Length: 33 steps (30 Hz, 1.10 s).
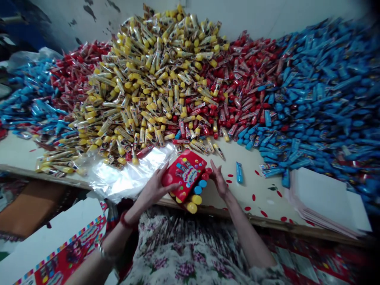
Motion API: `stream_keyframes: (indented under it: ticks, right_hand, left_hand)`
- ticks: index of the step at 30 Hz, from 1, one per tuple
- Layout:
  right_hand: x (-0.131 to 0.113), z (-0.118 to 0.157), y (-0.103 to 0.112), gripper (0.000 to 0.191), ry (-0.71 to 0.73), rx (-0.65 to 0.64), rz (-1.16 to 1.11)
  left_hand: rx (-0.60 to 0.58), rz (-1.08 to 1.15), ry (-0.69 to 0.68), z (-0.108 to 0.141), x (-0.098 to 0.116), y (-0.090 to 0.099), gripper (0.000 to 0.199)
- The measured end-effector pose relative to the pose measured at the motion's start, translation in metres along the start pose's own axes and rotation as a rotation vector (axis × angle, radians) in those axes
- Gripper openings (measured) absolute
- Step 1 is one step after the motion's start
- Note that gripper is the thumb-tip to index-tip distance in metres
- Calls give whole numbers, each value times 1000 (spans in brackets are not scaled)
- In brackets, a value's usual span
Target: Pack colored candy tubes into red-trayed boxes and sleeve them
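My left hand [160,184] grips a red printed box [185,170] near the table's front edge, thumb across its face. Out of the box's right, lower end stick the round caps of several tubes: red caps [208,171], blue caps [200,187] and yellow caps [194,202]. Beside the red caps is my right hand [219,180], its fingers stretched out and apart; whether a fingertip touches a cap I cannot tell. A single blue tube [239,172] lies on the table to the right of that hand.
Behind the box rise heaps of yellow tubes [148,91], red tubes [237,87] and blue tubes [323,91]. Clear plastic film [130,174] lies at the left, a stack of white card [323,198] at the right. An opened printed carton [65,245] stands below the table edge.
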State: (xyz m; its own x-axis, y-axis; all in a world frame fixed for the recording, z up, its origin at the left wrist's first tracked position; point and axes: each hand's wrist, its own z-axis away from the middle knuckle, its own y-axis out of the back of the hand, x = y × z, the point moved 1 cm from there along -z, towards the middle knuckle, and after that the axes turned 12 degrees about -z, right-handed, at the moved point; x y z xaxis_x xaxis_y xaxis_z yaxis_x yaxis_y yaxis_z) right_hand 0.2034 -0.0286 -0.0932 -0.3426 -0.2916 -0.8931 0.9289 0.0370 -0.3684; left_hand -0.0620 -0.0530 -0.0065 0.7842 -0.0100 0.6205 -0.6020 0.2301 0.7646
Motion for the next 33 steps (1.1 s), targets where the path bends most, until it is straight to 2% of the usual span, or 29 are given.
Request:
stream_keyframes:
  ticks: [4,7,10,12,14,16,18,20,23,26,29,31,33]
  right_hand:
    - [-2,-14,-15,84,-79,-104,-70]
    - [10,-15,-24,80,-70,-65,-220]
    - [21,8,-25,71,69,91,-345]
    - [24,37,-25,64,166,187,-328]
    - [24,66,-30,58,238,239,-246]
    - [23,87,-41,55,284,223,-153]
    - [22,96,-55,56,304,149,-61]
    - [21,95,-65,58,307,70,37]
    - [17,89,-71,58,299,14,143]
    - [11,91,-67,59,273,-52,114]
    - [9,91,-52,59,271,-65,17]
    - [8,84,-32,57,318,59,14]
    - [6,71,-6,55,388,275,150]
  left_hand:
    - [-69,-131,83,52,12,-24,89]
    - [-73,-283,153,63,14,-30,88]
    - [-25,-432,23,51,11,-24,92]
    - [8,-482,-108,36,13,-18,94]
    - [32,-499,-183,22,18,-16,89]
    - [35,-525,-203,12,27,-21,80]
    - [10,-578,-236,8,34,-32,73]
    - [11,-645,-281,7,38,-44,69]
    - [81,-698,-322,8,36,-57,66]
    - [115,-690,-325,7,33,-60,68]
    - [112,-680,-305,5,32,-59,70]
    - [110,-687,-300,5,31,-59,69]
    - [115,-696,-306,5,29,-61,69]
